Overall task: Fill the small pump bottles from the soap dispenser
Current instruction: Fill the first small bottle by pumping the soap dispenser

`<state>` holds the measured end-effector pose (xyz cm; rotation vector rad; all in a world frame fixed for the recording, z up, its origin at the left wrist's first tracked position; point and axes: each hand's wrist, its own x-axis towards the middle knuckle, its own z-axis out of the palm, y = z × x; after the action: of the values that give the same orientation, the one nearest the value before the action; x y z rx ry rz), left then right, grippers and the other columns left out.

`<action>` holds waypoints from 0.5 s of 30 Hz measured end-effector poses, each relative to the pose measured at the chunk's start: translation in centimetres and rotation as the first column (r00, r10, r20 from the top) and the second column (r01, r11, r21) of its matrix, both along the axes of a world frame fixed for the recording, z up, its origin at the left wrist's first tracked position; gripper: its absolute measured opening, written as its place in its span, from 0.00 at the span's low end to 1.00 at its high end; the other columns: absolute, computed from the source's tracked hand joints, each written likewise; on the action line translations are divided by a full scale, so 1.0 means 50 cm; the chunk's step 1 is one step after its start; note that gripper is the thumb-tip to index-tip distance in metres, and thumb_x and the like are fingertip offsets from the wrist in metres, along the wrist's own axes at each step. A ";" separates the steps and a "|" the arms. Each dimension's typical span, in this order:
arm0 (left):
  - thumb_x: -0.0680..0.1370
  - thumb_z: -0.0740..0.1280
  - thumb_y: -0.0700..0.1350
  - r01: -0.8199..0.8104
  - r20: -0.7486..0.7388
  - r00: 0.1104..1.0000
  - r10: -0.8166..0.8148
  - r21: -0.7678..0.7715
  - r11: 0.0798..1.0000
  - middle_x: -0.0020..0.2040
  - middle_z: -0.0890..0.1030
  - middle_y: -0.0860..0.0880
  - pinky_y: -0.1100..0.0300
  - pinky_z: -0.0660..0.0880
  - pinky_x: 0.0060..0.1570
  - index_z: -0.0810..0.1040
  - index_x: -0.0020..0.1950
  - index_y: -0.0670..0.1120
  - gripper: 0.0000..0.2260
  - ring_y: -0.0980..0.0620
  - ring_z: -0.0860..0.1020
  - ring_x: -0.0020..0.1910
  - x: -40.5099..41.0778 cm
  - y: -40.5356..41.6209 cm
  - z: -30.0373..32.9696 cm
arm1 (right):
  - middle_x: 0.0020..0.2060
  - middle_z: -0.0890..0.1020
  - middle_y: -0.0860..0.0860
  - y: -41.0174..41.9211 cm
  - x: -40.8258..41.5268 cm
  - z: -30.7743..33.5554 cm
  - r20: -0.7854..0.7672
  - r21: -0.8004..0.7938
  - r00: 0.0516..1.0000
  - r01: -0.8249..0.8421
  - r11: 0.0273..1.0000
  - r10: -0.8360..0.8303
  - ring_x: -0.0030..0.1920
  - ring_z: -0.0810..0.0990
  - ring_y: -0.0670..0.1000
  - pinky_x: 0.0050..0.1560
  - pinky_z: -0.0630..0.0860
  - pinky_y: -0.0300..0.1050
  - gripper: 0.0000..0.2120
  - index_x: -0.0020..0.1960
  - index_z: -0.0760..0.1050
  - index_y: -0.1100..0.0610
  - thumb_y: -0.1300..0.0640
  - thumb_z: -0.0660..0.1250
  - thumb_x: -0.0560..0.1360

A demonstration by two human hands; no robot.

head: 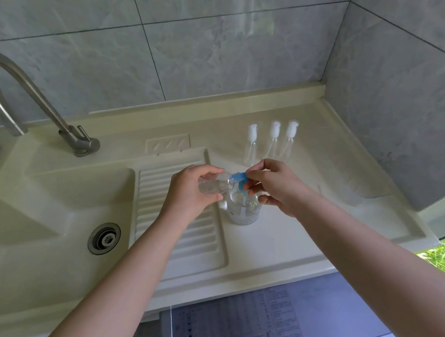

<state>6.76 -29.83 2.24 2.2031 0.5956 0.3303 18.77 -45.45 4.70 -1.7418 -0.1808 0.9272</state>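
A clear soap dispenser with a blue pump head stands on the counter beside the ribbed drainboard. My left hand grips a small clear bottle, held nearly level above the dispenser, its mouth at the blue spout. My right hand pinches the blue pump head from the right, and its lower fingers curl near the dispenser's neck. Three small pump bottles with white tops stand in a row behind the hands.
The cream sink basin with its drain lies to the left, under a curved metal tap. The ribbed drainboard sits under my left arm. Something of clear plastic lies by the right wall. Tiled walls close the back and right.
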 end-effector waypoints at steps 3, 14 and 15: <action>0.65 0.80 0.37 0.011 0.002 1.000 -0.011 0.005 1.000 0.52 0.82 0.54 0.80 0.67 0.52 0.83 0.58 0.53 0.25 0.56 0.79 0.52 0.000 -0.003 0.003 | 0.34 0.84 0.53 0.000 0.013 0.010 -0.025 -0.008 0.999 -0.025 1.000 0.025 0.30 0.78 0.47 0.32 0.69 0.39 0.02 0.49 0.75 0.58 0.62 0.65 0.80; 0.64 0.81 0.38 0.017 -0.012 1.000 -0.017 0.017 1.000 0.53 0.82 0.54 0.80 0.67 0.52 0.83 0.59 0.55 0.25 0.57 0.79 0.53 0.001 0.000 -0.007 | 0.34 0.84 0.54 -0.002 0.015 -0.001 -0.092 0.008 0.996 -0.003 1.000 0.004 0.30 0.77 0.48 0.31 0.68 0.39 0.02 0.51 0.76 0.60 0.63 0.65 0.80; 0.65 0.81 0.38 0.019 -0.004 1.000 -0.019 0.013 1.000 0.53 0.82 0.54 0.80 0.67 0.52 0.83 0.59 0.54 0.25 0.57 0.79 0.53 0.002 0.000 -0.007 | 0.34 0.84 0.54 -0.002 0.018 0.002 -0.098 0.011 0.995 0.004 1.000 -0.003 0.30 0.76 0.48 0.31 0.68 0.38 0.02 0.51 0.76 0.60 0.63 0.65 0.80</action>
<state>6.83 -29.85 1.88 2.2210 0.5755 0.3207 19.69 -45.55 4.82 -1.6816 -0.1194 1.0048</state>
